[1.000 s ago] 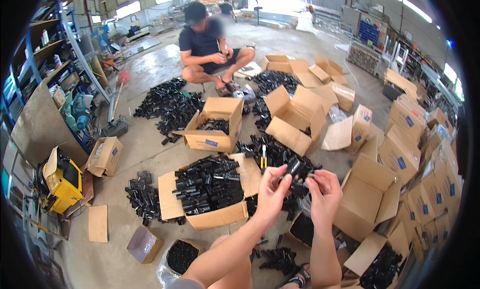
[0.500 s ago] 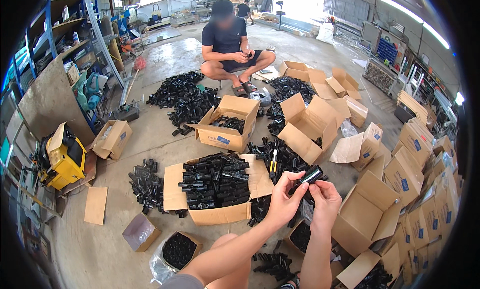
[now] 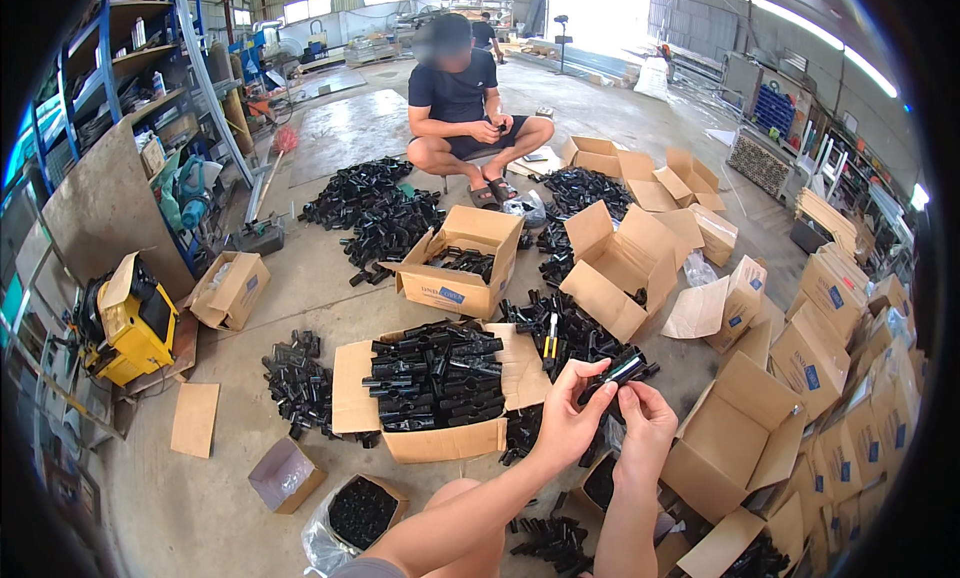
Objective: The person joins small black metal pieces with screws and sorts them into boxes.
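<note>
Concrete floor (image 3: 240, 408) surrounds us. Our left hand (image 3: 572, 415), nearly closed, pinches a black part (image 3: 629, 367); our right hand (image 3: 645, 425) gathers fingertips at its near side, probably for steadiness, but whether they grip we cannot tell. At left, a full box (image 3: 445, 444) seems placed for reach.

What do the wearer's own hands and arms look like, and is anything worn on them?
The left hand and right hand are bare, without gloves; no watch or cable shows. The left forearm and right forearm are uncovered. A grey sleeve shows at the left arm's upper end.
</note>
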Demonstrator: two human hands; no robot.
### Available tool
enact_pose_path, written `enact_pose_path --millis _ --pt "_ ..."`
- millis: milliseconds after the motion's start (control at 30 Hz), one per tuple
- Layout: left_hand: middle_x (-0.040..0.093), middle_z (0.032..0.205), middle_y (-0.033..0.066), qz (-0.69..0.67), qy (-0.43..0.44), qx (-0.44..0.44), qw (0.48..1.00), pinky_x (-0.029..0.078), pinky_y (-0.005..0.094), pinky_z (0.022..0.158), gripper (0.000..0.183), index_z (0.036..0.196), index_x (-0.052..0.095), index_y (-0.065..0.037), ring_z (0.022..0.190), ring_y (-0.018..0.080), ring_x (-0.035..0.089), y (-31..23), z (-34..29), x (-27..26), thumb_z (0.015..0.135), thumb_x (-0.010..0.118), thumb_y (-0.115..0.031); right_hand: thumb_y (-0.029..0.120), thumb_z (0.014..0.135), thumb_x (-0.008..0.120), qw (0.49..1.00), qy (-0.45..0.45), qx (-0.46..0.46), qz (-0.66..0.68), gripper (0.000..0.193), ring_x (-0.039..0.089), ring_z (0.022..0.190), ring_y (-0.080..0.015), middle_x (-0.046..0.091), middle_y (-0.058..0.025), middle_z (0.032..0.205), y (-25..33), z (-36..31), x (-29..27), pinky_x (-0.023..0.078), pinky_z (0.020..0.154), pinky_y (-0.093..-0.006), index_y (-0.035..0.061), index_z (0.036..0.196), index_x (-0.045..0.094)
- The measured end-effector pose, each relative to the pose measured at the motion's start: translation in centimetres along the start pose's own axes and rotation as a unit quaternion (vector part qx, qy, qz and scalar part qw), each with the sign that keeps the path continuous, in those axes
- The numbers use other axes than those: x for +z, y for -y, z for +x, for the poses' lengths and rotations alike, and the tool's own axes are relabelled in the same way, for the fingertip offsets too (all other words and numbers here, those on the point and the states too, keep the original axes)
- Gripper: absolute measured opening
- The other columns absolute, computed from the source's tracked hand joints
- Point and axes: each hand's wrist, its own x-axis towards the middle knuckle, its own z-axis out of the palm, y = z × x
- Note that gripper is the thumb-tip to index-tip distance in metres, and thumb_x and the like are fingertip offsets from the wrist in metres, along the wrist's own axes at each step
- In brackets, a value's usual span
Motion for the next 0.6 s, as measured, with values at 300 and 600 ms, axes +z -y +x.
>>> enact_pose_path --millis 300,600 --pt "0.063 0.118 0.0042 0.034 0.035 0.013 0.999 0.048 0.0256 0.096 0.023 0.12 0.06 0.0 0.108 0.0098 0.06 0.1 -0.2 0.3 0.099 0.066 0.002 0.007 0.093 0.077 0.992 0.049 0.028 0.112 0.014 0.065 0.09 -0.0099 0.075 -0.0049 0.101 -0.6 0.7 -1.6 0.05 0.086 -0.0256 -0.0002 0.105 0.074" --pt "0.062 0.125 0.0056 0.02 0.057 -0.029 0.998 0.045 0.0309 0.104 0.024 0.121 0.059 -0.004 0.119 0.0132 0.058 0.9 -0.1 -0.1 0.098 0.068 0.0 0.007 0.094 0.075 0.984 0.019 0.066 0.165 0.017 0.066 0.093 -0.0111 0.075 -0.0059 0.104 -1.5 1.0 -1.9 0.05 0.089 -0.026 -0.0012 0.11 0.075"
